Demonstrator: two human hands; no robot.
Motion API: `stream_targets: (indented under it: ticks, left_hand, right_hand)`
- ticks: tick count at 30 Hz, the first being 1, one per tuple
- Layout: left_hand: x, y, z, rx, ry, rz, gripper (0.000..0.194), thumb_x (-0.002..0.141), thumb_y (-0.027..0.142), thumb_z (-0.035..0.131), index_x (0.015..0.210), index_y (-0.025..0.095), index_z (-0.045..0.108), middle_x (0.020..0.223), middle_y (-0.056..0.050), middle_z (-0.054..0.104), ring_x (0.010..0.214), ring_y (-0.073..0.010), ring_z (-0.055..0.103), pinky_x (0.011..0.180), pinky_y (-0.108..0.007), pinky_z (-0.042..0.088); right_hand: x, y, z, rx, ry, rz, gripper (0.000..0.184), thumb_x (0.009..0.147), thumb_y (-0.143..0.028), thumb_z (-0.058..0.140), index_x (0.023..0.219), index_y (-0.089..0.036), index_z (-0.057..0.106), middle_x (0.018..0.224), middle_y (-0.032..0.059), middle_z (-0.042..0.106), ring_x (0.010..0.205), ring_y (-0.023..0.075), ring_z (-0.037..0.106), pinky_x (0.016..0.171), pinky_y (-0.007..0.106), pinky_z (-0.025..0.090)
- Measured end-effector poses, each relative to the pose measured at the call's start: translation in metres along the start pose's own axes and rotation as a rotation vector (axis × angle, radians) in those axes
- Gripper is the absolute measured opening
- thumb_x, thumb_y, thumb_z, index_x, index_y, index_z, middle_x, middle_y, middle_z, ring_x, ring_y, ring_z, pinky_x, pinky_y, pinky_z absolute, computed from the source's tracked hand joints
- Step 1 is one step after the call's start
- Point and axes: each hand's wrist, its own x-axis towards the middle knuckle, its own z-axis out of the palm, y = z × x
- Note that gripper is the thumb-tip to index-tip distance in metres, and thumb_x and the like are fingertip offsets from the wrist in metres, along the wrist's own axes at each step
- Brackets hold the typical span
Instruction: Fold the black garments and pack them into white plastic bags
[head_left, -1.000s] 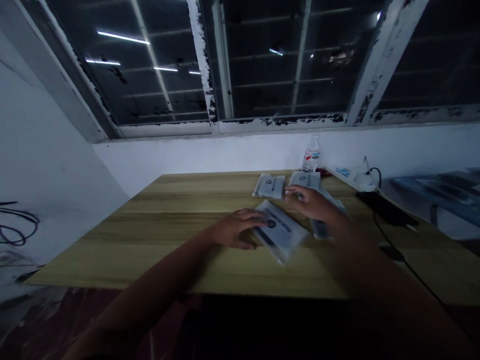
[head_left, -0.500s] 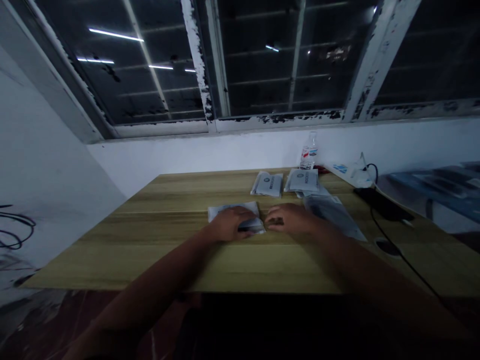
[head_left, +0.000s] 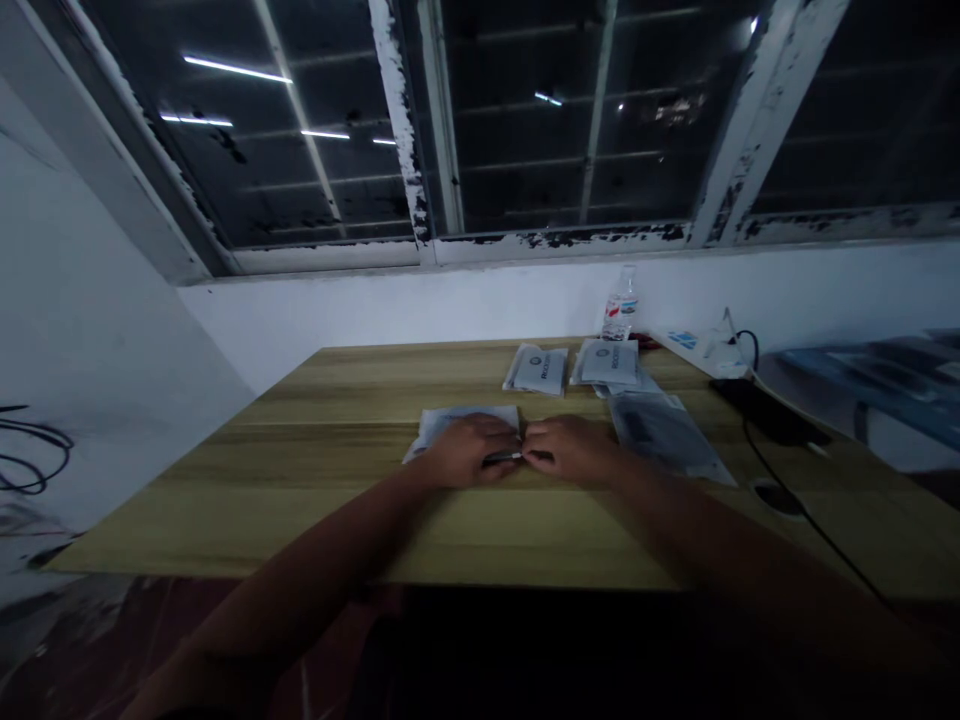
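1. Packet (head_left: 439,422), pale and flat, lies at the centre of the frame on the wooden table (head_left: 300,530), its far edge and left end showing.
2. Left hand (head_left: 472,450) lies over the packet's right part, fingers curled around it, gripping it; a thin dark edge with a light tip shows under the fingers.
3. Right hand (head_left: 566,447), just right of centre, has its fingers bent inward at the packet's right end. The fingertips of both hands nearly meet; whether the right one pinches the packet, I cannot tell.
4. Above the hands, right of centre, lie a left printed packet (head_left: 538,369) and, beside it, a right printed packet (head_left: 606,362).
5. Clear bag (head_left: 679,440) lies flat to the right of the right hand, something dark inside it.
6. Water bottle (head_left: 620,308) stands upright behind the right printed packet, near the white wall (head_left: 375,315).
7. Black flat device (head_left: 769,412) lies at the right of the frame, a dark cable (head_left: 814,530) running below it towards the lower right.
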Motion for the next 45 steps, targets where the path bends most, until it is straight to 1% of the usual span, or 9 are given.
stream_targets:
  ticks: [4, 8, 21, 26, 32, 35, 38, 41, 45]
  left_hand:
    - [0.007, 0.008, 0.003, 0.056, 0.063, 0.041, 0.028, 0.104, 0.037, 0.055, 0.096, 0.019, 0.075, 0.095, -0.007, 0.078, 0.090, -0.0206, 0.071, 0.082, -0.035, 0.056]
    - [0.009, 0.006, 0.001, 0.106, 0.196, 0.054, 0.023, 0.102, 0.031, 0.058, 0.094, 0.020, 0.076, 0.094, -0.006, 0.078, 0.089, -0.0199, 0.070, 0.082, -0.035, 0.056]
    - [-0.023, -0.051, -0.043, 0.070, 0.246, -0.102, 0.022, 0.100, 0.031, 0.060, 0.089, 0.020, 0.076, 0.087, -0.007, 0.079, 0.081, -0.0179, 0.071, 0.079, -0.033, 0.056]
    - [-0.017, -0.037, -0.036, -0.087, 0.219, -0.032, 0.017, 0.098, 0.029, 0.061, 0.093, 0.020, 0.074, 0.091, -0.008, 0.078, 0.085, -0.0184, 0.070, 0.079, -0.033, 0.056]
    - [-0.004, -0.007, -0.028, -0.137, 0.224, 0.123, 0.008, 0.095, 0.024, 0.062, 0.092, 0.021, 0.068, 0.088, -0.007, 0.077, 0.087, -0.0192, 0.069, 0.079, -0.034, 0.056]
    - [-0.001, 0.006, -0.029, -0.147, 0.196, 0.162, 0.010, 0.095, 0.023, 0.060, 0.088, 0.021, 0.066, 0.086, -0.007, 0.076, 0.087, -0.0201, 0.069, 0.080, -0.035, 0.056]
    - [0.000, 0.009, -0.030, -0.318, 0.137, 0.172, 0.017, 0.097, 0.031, 0.058, 0.085, 0.021, 0.065, 0.091, -0.009, 0.076, 0.090, -0.0201, 0.070, 0.085, -0.037, 0.056]
    - [-0.002, 0.000, -0.023, -0.454, 0.161, 0.058, 0.026, 0.102, 0.042, 0.052, 0.099, 0.020, 0.067, 0.106, -0.012, 0.075, 0.102, -0.0221, 0.069, 0.095, -0.041, 0.055]
    - [-0.012, -0.022, 0.000, -0.444, 0.133, -0.266, 0.055, 0.107, 0.057, 0.034, 0.142, 0.020, 0.057, 0.143, -0.016, 0.063, 0.133, -0.0284, 0.059, 0.110, -0.048, 0.050]
  right_hand:
    - [0.001, -0.009, 0.000, 0.001, 0.064, -0.009, 0.012, 0.088, -0.020, 0.064, 0.078, -0.020, 0.070, 0.084, 0.0019, 0.070, 0.071, 0.0153, 0.058, 0.064, 0.029, 0.032]
    - [0.002, -0.006, -0.006, -0.049, 0.125, 0.019, 0.013, 0.086, -0.019, 0.063, 0.074, -0.020, 0.067, 0.083, 0.0017, 0.069, 0.069, 0.0147, 0.056, 0.063, 0.029, 0.030]
    - [-0.030, 0.066, -0.044, -0.050, 0.226, 0.333, 0.008, 0.077, -0.015, 0.063, 0.074, -0.020, 0.067, 0.082, 0.0028, 0.066, 0.071, 0.0167, 0.058, 0.066, 0.028, 0.038]
    - [-0.023, 0.047, -0.037, -0.003, 0.239, 0.167, 0.011, 0.081, -0.017, 0.069, 0.091, -0.021, 0.073, 0.112, 0.0095, 0.069, 0.102, 0.0247, 0.064, 0.089, 0.036, 0.048]
    - [-0.003, 0.011, -0.010, -0.072, 0.238, -0.023, 0.027, 0.089, -0.029, 0.073, 0.116, -0.024, 0.076, 0.147, 0.0119, 0.058, 0.133, 0.0331, 0.051, 0.110, 0.054, 0.040]
    - [0.001, 0.003, -0.001, -0.071, 0.269, -0.041, 0.035, 0.086, -0.029, 0.076, 0.120, -0.019, 0.072, 0.145, 0.0165, 0.057, 0.133, 0.0339, 0.050, 0.110, 0.054, 0.041]
    - [0.000, 0.000, -0.004, -0.022, 0.297, -0.053, 0.012, 0.089, -0.025, 0.072, 0.100, -0.020, 0.073, 0.128, 0.0141, 0.065, 0.119, 0.0292, 0.057, 0.103, 0.048, 0.046]
    - [-0.002, 0.000, -0.011, -0.004, 0.284, -0.096, 0.015, 0.093, -0.030, 0.069, 0.080, -0.023, 0.075, 0.114, 0.0106, 0.069, 0.111, 0.0276, 0.059, 0.100, 0.047, 0.047]
    - [-0.003, 0.004, -0.013, 0.017, 0.331, -0.034, 0.022, 0.095, -0.033, 0.068, 0.077, -0.025, 0.078, 0.128, 0.0078, 0.069, 0.122, 0.0291, 0.057, 0.105, 0.050, 0.045]
